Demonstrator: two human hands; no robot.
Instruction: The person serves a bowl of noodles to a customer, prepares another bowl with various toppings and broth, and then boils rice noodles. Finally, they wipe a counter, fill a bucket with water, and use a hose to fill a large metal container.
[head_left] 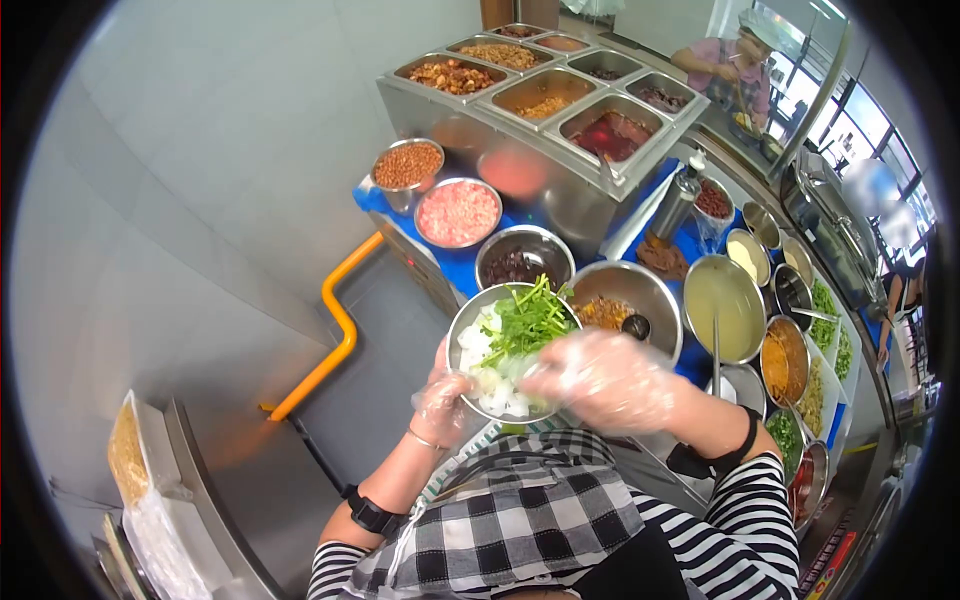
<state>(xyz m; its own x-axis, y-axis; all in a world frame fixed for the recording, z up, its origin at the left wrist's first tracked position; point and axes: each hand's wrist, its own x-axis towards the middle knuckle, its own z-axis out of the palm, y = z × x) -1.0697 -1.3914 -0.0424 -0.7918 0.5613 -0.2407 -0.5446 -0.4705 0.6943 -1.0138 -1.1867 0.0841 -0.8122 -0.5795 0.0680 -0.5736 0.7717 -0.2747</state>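
My left hand (pixel 440 408), in a clear plastic glove, grips the left rim of a steel bowl (pixel 455 340) in front of my apron. Inside the bowl, white chunks (pixel 505 400) lie on the left and bottom, and leafy green herbs (pixel 530 325) are heaped at the upper right. My right hand (pixel 615 380), gloved too, reaches over the bowl's right side with its fingertips at the contents. Motion blurs its fingers, so I cannot make out whether they pinch anything.
Behind the bowl stand a steel basin (pixel 655 305) with a ladle, a bowl of pink chopped food (pixel 458 213) and a bowl of peanuts (pixel 408 165). A pot of pale liquid (pixel 722 310) is at right. Food trays (pixel 545 97) rise behind. Another person (pixel 735 75) works beyond the glass.
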